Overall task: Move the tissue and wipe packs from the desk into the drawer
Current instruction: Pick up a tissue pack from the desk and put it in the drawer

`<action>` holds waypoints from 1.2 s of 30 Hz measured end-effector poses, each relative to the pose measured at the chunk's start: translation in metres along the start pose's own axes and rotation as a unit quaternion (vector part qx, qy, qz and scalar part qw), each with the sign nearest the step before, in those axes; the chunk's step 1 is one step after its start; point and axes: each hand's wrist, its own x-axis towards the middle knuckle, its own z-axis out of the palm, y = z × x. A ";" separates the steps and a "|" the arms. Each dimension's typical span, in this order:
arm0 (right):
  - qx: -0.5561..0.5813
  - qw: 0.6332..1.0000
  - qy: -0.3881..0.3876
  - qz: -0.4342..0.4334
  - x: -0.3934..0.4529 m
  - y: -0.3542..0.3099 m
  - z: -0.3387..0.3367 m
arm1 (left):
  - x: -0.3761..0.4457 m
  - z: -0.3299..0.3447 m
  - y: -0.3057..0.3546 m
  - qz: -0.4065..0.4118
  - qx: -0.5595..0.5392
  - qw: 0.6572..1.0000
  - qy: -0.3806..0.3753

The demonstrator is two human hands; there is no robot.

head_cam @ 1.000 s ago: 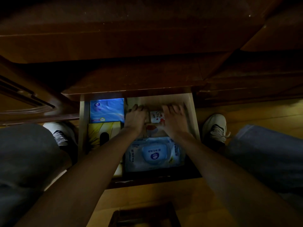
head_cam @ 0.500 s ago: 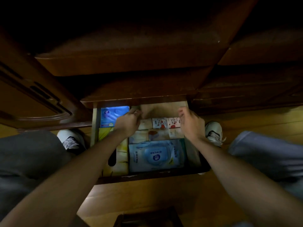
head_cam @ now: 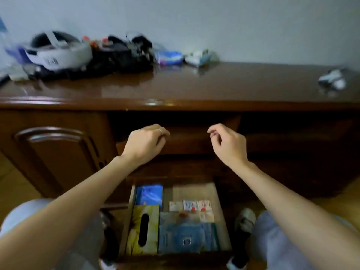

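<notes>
- Left hand (head_cam: 145,143): raised in front of the desk's recess, at 10 o'clock from the open drawer (head_cam: 222,217). Fingers curled loosely inward, nothing in them; a ring (head_cam: 159,130) shows on one finger.
- Right hand (head_cam: 227,145): level with the left, at 3 o'clock from it and well apart. Fingers half-curled, thumb near fingertips, holding nothing.
- Drawer stands pulled out at 6 o'clock of the view, between the person's knees.
- Drawer contents: blue tissue pack (head_cam: 149,195) in the far-left corner; yellow tissue box (head_cam: 143,229) just at 6 o'clock of it, dark slot facing up.
- Blue wipe pack (head_cam: 186,238) lies flat, filling the near-right part and touching the yellow box's right side.
- Small white packs with red print (head_cam: 191,206) sit in a row at 12 o'clock of the wipe pack; details blurred.
- Desk top (head_cam: 214,84): a blue and purple pack (head_cam: 170,57) lies at 12 o'clock, against the wall; a white pack-like item (head_cam: 198,56) is just at 3 o'clock of it. Blur prevents identifying either.
- A white headset (head_cam: 56,53) and black clutter (head_cam: 118,55) occupy the top at 10 to 11 o'clock.
- A small pale object (head_cam: 333,80) rests at 2 o'clock, too blurred to tell.
</notes>
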 end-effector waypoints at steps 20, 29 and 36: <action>-0.148 0.960 -0.212 0.104 0.289 0.105 0.077 | 0.311 0.061 -0.069 -0.074 0.034 0.996 -0.028; -0.128 0.968 -0.176 0.124 0.450 0.186 0.177 | 0.506 0.123 -0.109 -0.082 -0.004 0.997 -0.005; -0.094 0.959 -0.238 0.125 0.436 0.227 0.232 | 0.532 0.202 -0.126 -0.043 0.183 0.973 -0.132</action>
